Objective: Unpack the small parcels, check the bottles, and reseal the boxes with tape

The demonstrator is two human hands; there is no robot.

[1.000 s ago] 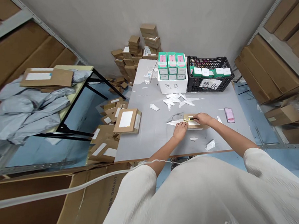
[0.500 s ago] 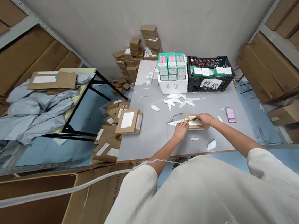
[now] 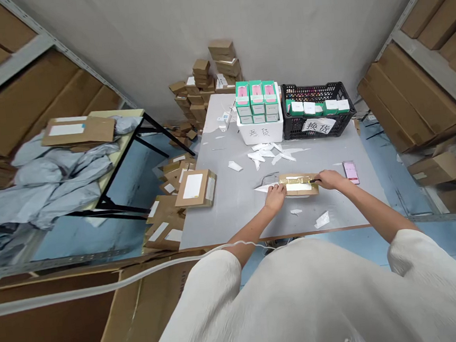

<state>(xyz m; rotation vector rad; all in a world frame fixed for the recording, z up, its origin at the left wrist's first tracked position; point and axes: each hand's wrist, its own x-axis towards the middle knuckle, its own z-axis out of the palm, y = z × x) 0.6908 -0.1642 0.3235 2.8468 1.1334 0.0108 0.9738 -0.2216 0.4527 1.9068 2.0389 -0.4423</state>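
A small cardboard box [image 3: 299,187] with glossy tape along its top and a white label lies flat on the grey table [image 3: 231,213]. My left hand [image 3: 276,196] grips the box's left end, fingers closed over its edge. In my right hand [image 3: 330,179] is a slim dark tool that looks like a utility knife [image 3: 314,181]; my fingers are closed on it, and its tip is at the right end of the taped seam. Torn white paper [image 3: 267,188] sticks out by the box's left end.
Behind are a white bin [image 3: 262,132] of green-and-pink boxes and a black crate [image 3: 320,125]. Paper scraps [image 3: 266,151] lie before them. A phone [image 3: 350,172] lies at right; another carton [image 3: 196,188] overhangs the left edge. A white cable [image 3: 141,277] crosses low in front.
My right hand with the knife has moved right along the taped seam, from the middle of the box to its right end. My left hand stays on the left end.
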